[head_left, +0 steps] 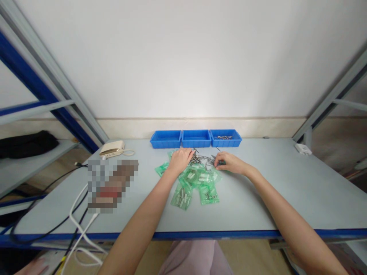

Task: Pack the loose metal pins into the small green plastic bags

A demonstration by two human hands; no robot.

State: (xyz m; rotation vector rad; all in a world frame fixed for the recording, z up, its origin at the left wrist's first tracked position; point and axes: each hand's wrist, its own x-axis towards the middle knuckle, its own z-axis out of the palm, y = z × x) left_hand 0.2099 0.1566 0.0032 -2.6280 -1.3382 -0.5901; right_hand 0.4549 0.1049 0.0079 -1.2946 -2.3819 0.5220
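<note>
A loose pile of thin metal rods (196,158), perhaps drill bits, lies mid-table between both hands. My left hand (180,159) rests palm down at the pile's left side, over the bags, fingers stretched out and touching the edge of the pile. My right hand (228,162) is at the right side, its fingers closed on several dark metal rods (211,162). Green see-through plastic bags (190,176) with metal pieces inside overlap below the pile. Two more bags, one at left (181,197) and one at right (209,194), lie nearest the front edge.
Three blue bins stand along the wall: left bin (165,144), middle bin (196,143), right bin (226,143) with metal rods inside. A cream box (112,149) and a blurred-out object (113,187) lie at left, near cables (76,206). A white adapter (303,149) sits far right.
</note>
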